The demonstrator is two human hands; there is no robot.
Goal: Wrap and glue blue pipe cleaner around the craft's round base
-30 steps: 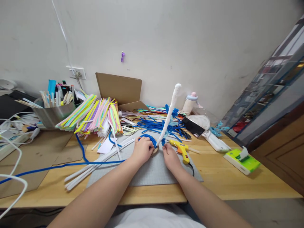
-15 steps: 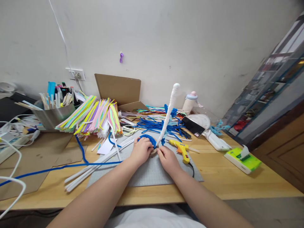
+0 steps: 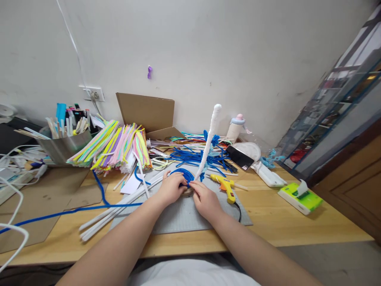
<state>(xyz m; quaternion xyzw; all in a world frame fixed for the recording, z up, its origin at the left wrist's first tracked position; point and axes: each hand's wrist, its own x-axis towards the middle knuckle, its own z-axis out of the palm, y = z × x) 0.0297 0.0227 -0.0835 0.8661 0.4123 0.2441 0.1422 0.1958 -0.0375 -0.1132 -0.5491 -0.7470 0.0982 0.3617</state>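
A flat coil of blue pipe cleaner (image 3: 185, 174) lies on a small round wooden base (image 3: 187, 193) on the grey cutting mat (image 3: 181, 222). From the base rises a white wrapped stem (image 3: 207, 149), leaning slightly right, with blue pipe-cleaner flowers (image 3: 214, 140) along its right side. My left hand (image 3: 172, 188) is closed, fingers curled over the coil's left and front edge. Pinched together, the fingertips of my right hand (image 3: 206, 198) press at the coil's right edge beside the stem's foot. My hands partly hide the coil and base.
A yellow glue gun (image 3: 226, 187) lies right of my right hand. White sticks (image 3: 119, 214) and a long blue strand (image 3: 74, 210) are at left. Behind are bundled colourful pipe cleaners (image 3: 119, 147), loose blue ones (image 3: 187, 154), a phone (image 3: 240, 157) and a tissue pack (image 3: 300, 198).
My right fingertips have shifted left onto the coil's right edge, in front of the stem. My left hand stays on the coil. The whole view has moved slightly.
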